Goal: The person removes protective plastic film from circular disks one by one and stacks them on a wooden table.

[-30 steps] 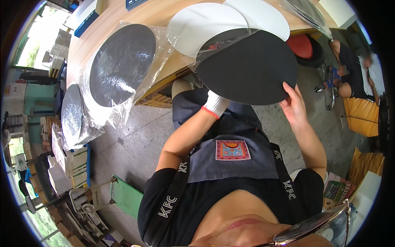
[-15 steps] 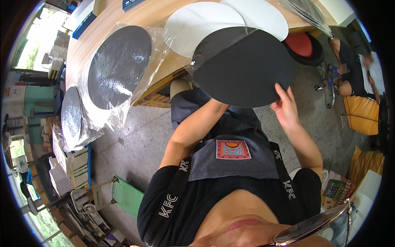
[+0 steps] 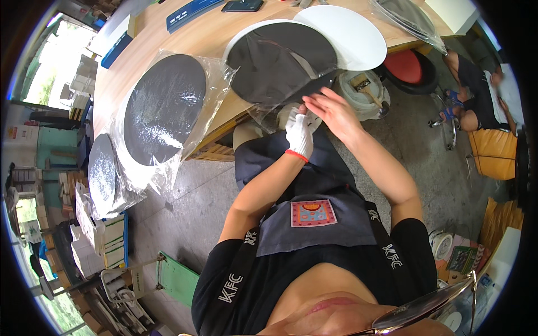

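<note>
A round black disc [image 3: 280,59] lies inside a clear plastic bag [image 3: 263,106] at the table's near edge, over a white disc. In a white knitted glove with a red cuff, my left hand [image 3: 299,134] is closed at the bag's near edge, its grip partly hidden. Beside it, my bare right hand [image 3: 336,115] has its fingers stretched out over the bag's lower right edge. To the left, another bagged black disc [image 3: 165,106] rests on the table. A second white disc [image 3: 350,36] lies to the right.
A lidded bucket [image 3: 364,106] with a brush [image 3: 364,87] on it stands below the table edge. A red and black stool [image 3: 406,66] is beside it. Another person [image 3: 471,112] sits at the right. A phone [image 3: 242,5] lies at the table's back.
The black disc, partly outside the bag and held by my right hand before, has moved away and left into the bag. My right hand has let go and moved left beside my left hand.
</note>
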Available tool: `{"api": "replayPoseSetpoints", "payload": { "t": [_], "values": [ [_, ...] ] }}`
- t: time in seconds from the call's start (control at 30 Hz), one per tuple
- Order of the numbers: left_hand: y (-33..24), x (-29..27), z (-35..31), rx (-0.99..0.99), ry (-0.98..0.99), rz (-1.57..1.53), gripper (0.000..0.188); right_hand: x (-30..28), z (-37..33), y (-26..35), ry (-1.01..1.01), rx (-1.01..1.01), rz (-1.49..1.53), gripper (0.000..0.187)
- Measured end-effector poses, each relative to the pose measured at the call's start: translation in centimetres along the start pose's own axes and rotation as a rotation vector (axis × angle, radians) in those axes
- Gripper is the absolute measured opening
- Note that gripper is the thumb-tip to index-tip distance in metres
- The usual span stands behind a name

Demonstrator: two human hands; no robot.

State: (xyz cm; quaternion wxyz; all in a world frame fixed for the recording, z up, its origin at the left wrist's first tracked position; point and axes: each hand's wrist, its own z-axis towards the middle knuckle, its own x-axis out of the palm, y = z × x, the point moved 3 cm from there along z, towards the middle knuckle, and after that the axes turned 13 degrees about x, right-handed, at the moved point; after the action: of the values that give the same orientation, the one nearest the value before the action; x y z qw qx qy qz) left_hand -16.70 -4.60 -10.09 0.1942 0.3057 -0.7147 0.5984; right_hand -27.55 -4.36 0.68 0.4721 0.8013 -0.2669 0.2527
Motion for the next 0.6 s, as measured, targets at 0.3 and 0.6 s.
{"api": "replayPoseSetpoints", "payload": {
  "t": [0.3, 0.6],
  "values": [
    [-3.8, -0.9, -4.2, -0.449, 0.591, -0.168, 0.053, -0.6, -4.6, 2.4, 0.159, 0.196, -0.553, 0.040],
    [-20.4, -0.2, -5.5, 1.212, 0.727, 1.560, 0.059, 2.4, -1.5, 9.8, 0.162, -0.863, -1.722, 0.059]
  ]
}}
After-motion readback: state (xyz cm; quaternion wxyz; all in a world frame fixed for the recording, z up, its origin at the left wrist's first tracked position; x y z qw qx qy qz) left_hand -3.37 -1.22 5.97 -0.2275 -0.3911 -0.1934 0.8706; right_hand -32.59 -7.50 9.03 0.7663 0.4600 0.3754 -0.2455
